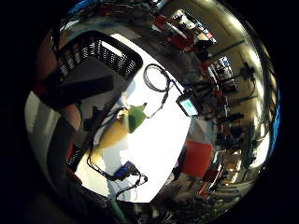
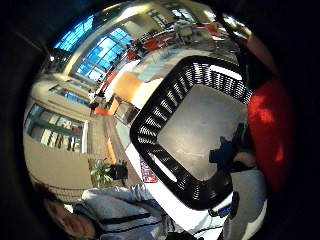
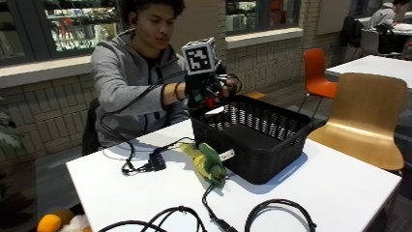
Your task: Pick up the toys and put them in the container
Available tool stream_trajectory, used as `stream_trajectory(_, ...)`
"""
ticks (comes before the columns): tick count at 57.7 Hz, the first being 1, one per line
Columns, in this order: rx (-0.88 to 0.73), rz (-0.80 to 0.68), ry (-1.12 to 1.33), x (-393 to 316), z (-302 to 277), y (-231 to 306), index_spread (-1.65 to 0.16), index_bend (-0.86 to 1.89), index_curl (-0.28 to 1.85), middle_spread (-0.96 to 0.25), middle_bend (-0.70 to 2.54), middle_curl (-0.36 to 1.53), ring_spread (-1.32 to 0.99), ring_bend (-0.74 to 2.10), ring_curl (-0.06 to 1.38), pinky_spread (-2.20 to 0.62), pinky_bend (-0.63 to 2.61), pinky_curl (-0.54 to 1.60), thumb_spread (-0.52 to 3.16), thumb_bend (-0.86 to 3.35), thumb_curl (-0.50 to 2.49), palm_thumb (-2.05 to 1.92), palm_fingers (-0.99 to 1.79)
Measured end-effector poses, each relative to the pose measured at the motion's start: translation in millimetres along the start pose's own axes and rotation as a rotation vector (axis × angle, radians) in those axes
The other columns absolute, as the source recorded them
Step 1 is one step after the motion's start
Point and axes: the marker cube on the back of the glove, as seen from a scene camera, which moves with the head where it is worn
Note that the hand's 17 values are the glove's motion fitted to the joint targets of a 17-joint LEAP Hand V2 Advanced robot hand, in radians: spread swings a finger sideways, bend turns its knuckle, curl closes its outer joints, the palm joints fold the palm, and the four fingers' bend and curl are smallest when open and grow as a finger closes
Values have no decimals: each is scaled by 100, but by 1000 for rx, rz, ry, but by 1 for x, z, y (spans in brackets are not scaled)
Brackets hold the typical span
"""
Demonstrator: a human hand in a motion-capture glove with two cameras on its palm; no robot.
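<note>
Red toy (image 2: 267,135), seemingly gripped, hands (image 3: 209,92) above basket (image 3: 254,140).

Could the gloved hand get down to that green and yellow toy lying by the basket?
Probably yes. The gloved right hand is over the black basket, gripping a red toy. The green and yellow toy lies uncovered on the white table; only thin cables are nearby.

1. The person wears a grey hooded sweatshirt (image 3: 122,72) with long sleeves, a dark top showing at its neck.
2. A black glove covers the right hand (image 3: 209,92), with black straps across it.
3. A dark band (image 3: 175,91) circles the right wrist, just beyond the sleeve cuff.
</note>
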Motion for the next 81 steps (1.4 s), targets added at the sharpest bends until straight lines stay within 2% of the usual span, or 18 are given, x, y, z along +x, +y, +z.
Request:
stream_trajectory(8,-38,-21,9,-23,15,-19,-30,18,85,-52,48,130,-38,137,70,-34,143,50,118,15,72,81,55)
stream_trajectory(14,-153,-63,10,-35,26,-20,-31,18,89,-53,48,131,-39,137,71,-34,143,50,114,15,75,83,54)
stream_trajectory(18,-197,-86,57,-36,28,-19,-31,17,89,-51,41,128,-35,130,70,-31,136,49,128,8,67,67,32)
stream_trajectory(19,-195,-87,72,-35,27,-19,-31,20,90,-50,39,126,-34,124,69,-30,133,49,130,4,64,59,21)
stream_trajectory(20,-192,-88,82,-34,26,-18,-31,20,89,-47,33,123,-31,111,66,-24,130,49,127,-5,59,46,-3)
stream_trajectory(22,-181,-88,88,-30,23,-17,-31,23,89,-45,32,120,-28,102,66,-19,128,49,127,-6,56,39,-9)
stream_trajectory(23,-174,-85,86,-27,20,-17,-32,21,86,-42,26,117,-24,85,61,-15,126,47,125,-10,54,31,-30)
stream_trajectory(24,-166,-78,82,-23,18,-16,-32,18,83,-39,20,114,-22,77,58,-13,124,45,124,-10,52,27,-38)
stream_trajectory(33,-131,10,-51,14,0,0,-33,11,67,-20,10,95,-12,49,42,-2,112,38,121,-4,45,13,-26)
stream_trajectory(39,-137,134,-61,55,-2,11,-32,11,60,-11,10,84,-9,44,40,1,108,36,120,-3,42,10,-20)
stream_trajectory(48,-251,308,-120,114,22,43,-31,8,49,-2,11,70,-5,39,38,4,111,36,121,-1,40,14,-21)
stream_trajectory(59,-323,450,-153,137,68,72,-29,6,36,5,10,55,-3,36,37,5,119,37,123,-1,39,21,-22)
stream_trajectory(66,-318,504,-97,143,93,75,-30,9,31,6,10,47,-3,38,37,4,125,39,127,1,39,27,-16)
stream_trajectory(81,-303,635,-130,127,146,66,-30,11,26,6,10,36,-2,44,38,0,137,40,131,-1,40,31,-11)
